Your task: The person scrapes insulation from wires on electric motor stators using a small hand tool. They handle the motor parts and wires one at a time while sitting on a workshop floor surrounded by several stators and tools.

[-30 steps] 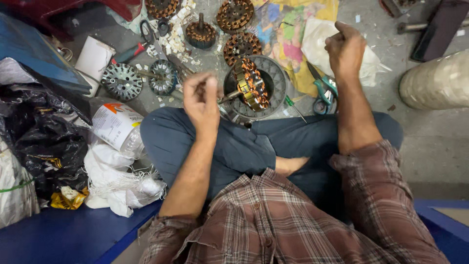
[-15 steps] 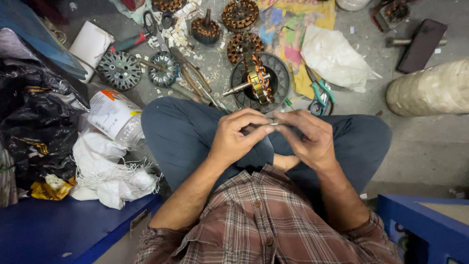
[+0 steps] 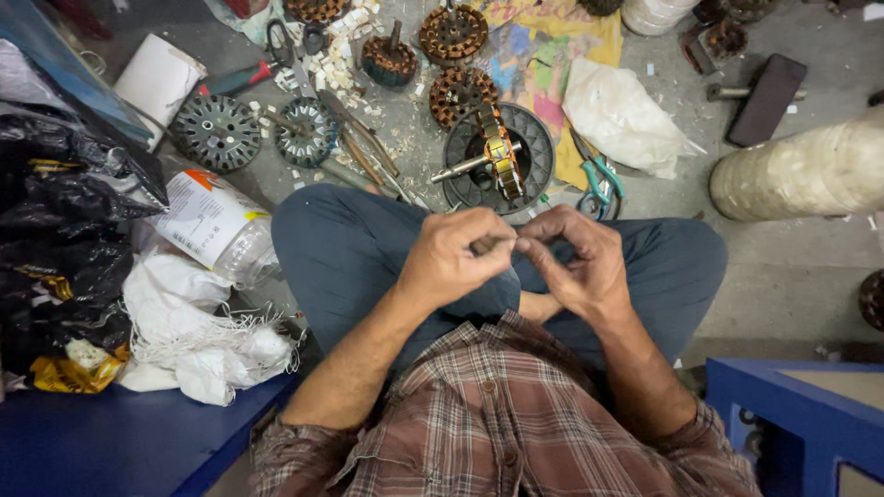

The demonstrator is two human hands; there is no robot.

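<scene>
- The left hand (image 3: 451, 262) is curled almost closed, thumb and forefinger pinching a small brownish stick-like piece (image 3: 485, 245) above the lap.
- The right hand (image 3: 575, 262) is half-curled, fingertips meeting that piece at its 3 o'clock end.
- A copper-wound motor stator on a black round housing (image 3: 497, 158) lies on the floor at 12 o'clock.

Whatever you are pinching between your left hand (image 3: 458, 262) and right hand (image 3: 575, 262) is almost wholly covered by your fingers; only a small brownish stub (image 3: 485, 245) shows, too small to tell what it is. Your right palm is turned away from view. The pale roll (image 3: 806, 173) runs off the right edge, and the dark round part (image 3: 873, 300) below it is cut to a sliver, perhaps another wound core. The black bags (image 3: 55, 239) leave the left edge, their contents unseen. The blue frame (image 3: 792, 414) is cropped at the bottom.
</scene>
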